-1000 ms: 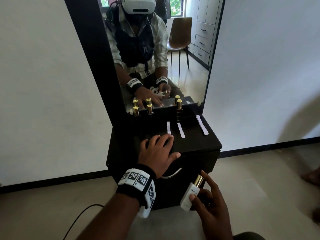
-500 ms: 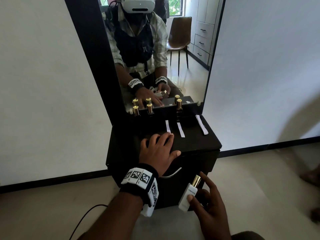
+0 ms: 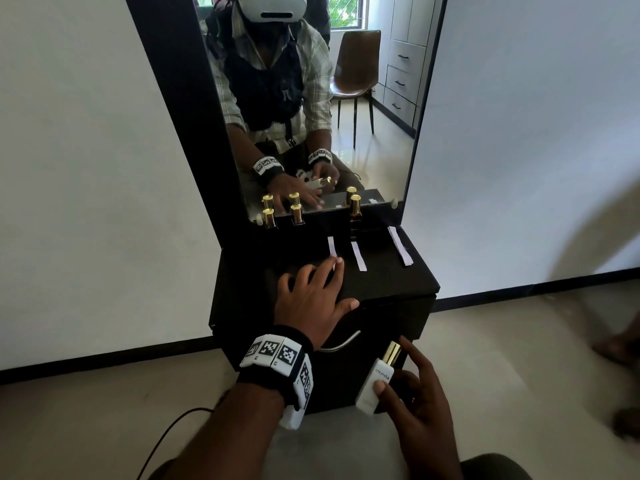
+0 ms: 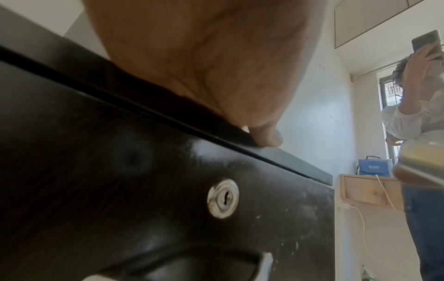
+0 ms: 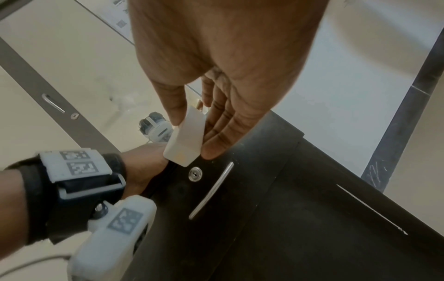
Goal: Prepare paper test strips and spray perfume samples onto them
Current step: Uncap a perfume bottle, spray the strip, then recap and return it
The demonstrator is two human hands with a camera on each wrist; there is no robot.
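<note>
White perfume bottle [image 3: 378,382], gold cap [image 3: 392,353], lower centre-right of head view, held off the cabinet in front of its drawer face. Long axis runs lower left to upper right in the frame, cap end pointing up and away toward the cabinet top; base nearest the camera. Cap on as far as can be seen; nozzle not visible.

Right hand [image 3: 420,403] has the bottle pinched, thumb on the near face, fingers behind. Wrist view confirms: thumb one side, fingers loosely extended along the other, a light hold, not a full wrap.

Left hand [image 3: 313,294] lies flat on the black cabinet top [image 3: 391,278], fingers spread, holding nothing; fingertips reach the near end of the leftmost paper strip [image 3: 331,246]. Two more strips further right: middle [image 3: 358,256], far right [image 3: 400,245], all lengthwise toward the mirror [image 3: 381,98]. Three gold-capped bottles stand along the mirror base, e.g. [image 3: 354,211].

Risks, as judged:
- Light pinch on a smooth bottle; could slip while uncapping one-handed or shifting grip.
- Strips are loose and light; spray blast or a brushing finger could scatter them.
- Nozzle direction unknown; spraying unaimed could hit the mirror or the neighbouring strip and mix samples.
</note>
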